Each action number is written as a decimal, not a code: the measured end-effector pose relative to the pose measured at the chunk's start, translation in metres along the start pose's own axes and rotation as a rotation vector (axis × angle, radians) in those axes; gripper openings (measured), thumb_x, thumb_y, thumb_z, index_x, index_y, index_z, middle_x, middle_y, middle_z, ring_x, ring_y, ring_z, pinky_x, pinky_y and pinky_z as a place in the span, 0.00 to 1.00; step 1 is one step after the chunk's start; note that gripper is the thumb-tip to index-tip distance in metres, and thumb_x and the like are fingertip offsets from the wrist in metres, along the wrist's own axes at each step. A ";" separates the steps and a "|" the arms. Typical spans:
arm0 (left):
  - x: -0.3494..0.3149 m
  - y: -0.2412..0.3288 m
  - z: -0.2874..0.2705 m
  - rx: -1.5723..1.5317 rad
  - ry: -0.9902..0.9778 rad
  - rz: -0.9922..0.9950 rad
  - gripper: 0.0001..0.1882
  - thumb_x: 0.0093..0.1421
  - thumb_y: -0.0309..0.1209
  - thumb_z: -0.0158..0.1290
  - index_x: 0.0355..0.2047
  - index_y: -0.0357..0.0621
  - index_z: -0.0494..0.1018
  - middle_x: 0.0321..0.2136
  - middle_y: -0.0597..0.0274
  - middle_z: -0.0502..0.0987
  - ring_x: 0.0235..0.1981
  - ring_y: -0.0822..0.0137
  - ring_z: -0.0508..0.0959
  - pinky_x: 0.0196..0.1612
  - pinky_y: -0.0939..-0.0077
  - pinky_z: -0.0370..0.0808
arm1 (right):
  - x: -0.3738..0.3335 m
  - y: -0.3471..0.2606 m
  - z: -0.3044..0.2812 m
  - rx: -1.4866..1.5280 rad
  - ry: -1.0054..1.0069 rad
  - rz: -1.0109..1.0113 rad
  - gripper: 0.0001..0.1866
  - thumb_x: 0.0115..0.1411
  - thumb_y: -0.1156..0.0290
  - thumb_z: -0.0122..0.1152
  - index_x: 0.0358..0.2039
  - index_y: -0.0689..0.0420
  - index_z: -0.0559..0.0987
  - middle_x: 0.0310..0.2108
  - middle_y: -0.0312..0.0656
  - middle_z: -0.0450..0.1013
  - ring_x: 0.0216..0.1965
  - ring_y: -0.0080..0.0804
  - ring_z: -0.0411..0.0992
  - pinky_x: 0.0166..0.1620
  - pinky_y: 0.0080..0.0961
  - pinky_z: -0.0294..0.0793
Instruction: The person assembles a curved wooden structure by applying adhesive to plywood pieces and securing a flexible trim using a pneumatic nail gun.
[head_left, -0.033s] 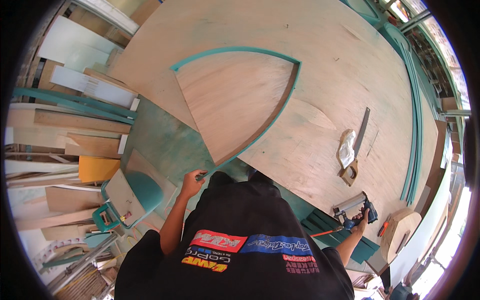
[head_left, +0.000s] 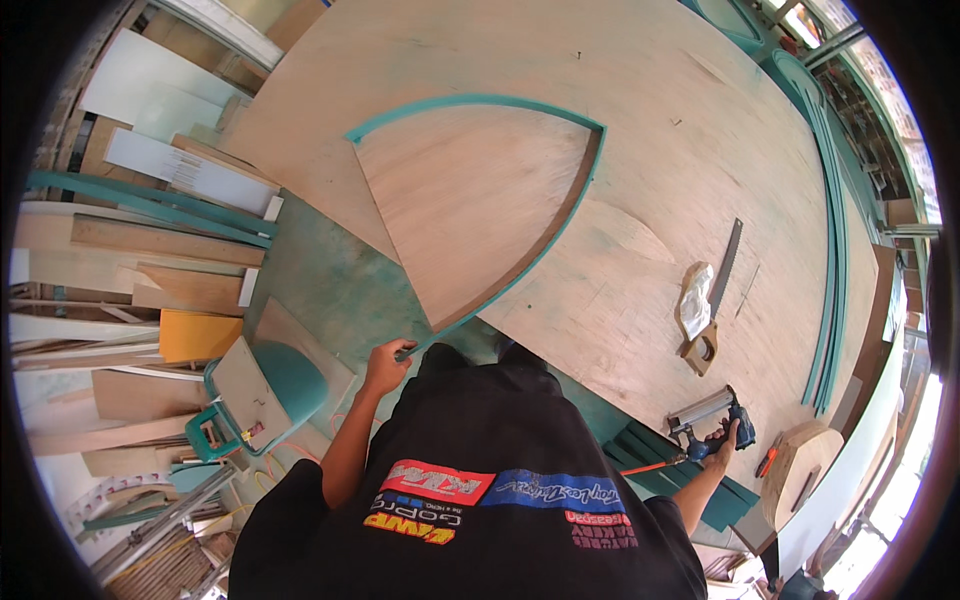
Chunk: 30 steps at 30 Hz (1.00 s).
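A wooden panel point(head_left: 470, 200) with two curved edges and one straight edge lies on the large plywood worktop point(head_left: 660, 70). Thin teal strips point(head_left: 470, 99) stand along both curves and meet at the far right corner. The strip on the right curve point(head_left: 572, 215) runs past the panel's near point, and my left hand point(head_left: 386, 366) pinches its free end close to my body. At the worktop's near right edge, my right hand point(head_left: 722, 447) is wrapped round the grip of a pneumatic nail gun point(head_left: 703, 408). An orange air hose point(head_left: 650, 466) leads from the gun.
A handsaw point(head_left: 725, 265) and a crumpled white plastic bag point(head_left: 695, 300) lie right of the panel. Long teal strips point(head_left: 829, 270) rest along the right side. Near the gun are a wooden block point(head_left: 800, 465) and red pliers point(head_left: 768, 460). Stacked boards point(head_left: 160, 260) and a teal chair point(head_left: 290, 385) stand left.
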<state>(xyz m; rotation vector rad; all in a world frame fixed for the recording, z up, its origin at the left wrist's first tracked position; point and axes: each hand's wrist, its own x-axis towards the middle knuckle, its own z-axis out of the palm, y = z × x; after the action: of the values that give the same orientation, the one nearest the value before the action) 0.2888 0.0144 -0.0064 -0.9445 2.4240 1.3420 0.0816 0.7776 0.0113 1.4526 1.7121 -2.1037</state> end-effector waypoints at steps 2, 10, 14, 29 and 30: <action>0.005 0.005 0.002 0.087 -0.018 0.010 0.14 0.56 0.27 0.61 0.44 0.42 0.80 0.39 0.50 0.83 0.40 0.53 0.84 0.44 0.65 0.78 | 0.022 0.000 -0.025 -0.104 -0.025 -0.026 0.28 0.57 0.41 0.69 0.42 0.55 0.80 0.22 0.32 0.70 0.23 0.23 0.69 0.29 0.24 0.72; 0.013 -0.001 0.002 0.085 -0.067 -0.034 0.17 0.57 0.36 0.63 0.43 0.41 0.80 0.39 0.47 0.83 0.41 0.51 0.83 0.46 0.62 0.77 | 0.018 0.022 -0.005 -0.931 0.424 -0.321 0.54 0.56 0.26 0.54 0.50 0.76 0.78 0.50 0.61 0.77 0.52 0.54 0.75 0.56 0.43 0.71; 0.016 -0.014 0.007 -0.002 -0.068 0.045 0.20 0.56 0.38 0.64 0.45 0.38 0.80 0.40 0.47 0.83 0.43 0.52 0.83 0.47 0.64 0.77 | -0.004 0.044 0.006 -1.224 0.674 -0.626 0.42 0.57 0.37 0.63 0.46 0.73 0.80 0.40 0.60 0.80 0.46 0.55 0.78 0.52 0.45 0.74; 0.073 -0.137 -0.119 -0.134 -0.173 0.019 0.23 0.64 0.45 0.59 0.43 0.35 0.81 0.40 0.51 0.84 0.44 0.61 0.83 0.46 0.68 0.77 | -0.323 0.293 0.313 -0.988 -0.106 -0.672 0.25 0.69 0.56 0.58 0.22 0.64 0.75 0.14 0.41 0.68 0.15 0.25 0.67 0.22 0.31 0.68; 0.078 -0.153 -0.132 -0.056 -0.144 -0.032 0.22 0.64 0.45 0.58 0.44 0.35 0.81 0.40 0.49 0.84 0.44 0.57 0.83 0.47 0.66 0.77 | -0.352 0.294 0.334 -0.941 -0.156 -0.547 0.26 0.69 0.55 0.58 0.21 0.64 0.74 0.14 0.39 0.67 0.17 0.24 0.68 0.22 0.30 0.68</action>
<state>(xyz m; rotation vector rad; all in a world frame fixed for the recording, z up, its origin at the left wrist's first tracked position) 0.3402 -0.1850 -0.0735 -0.8641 2.2671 1.4217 0.2397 0.2328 0.0149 0.5688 2.6573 -1.1141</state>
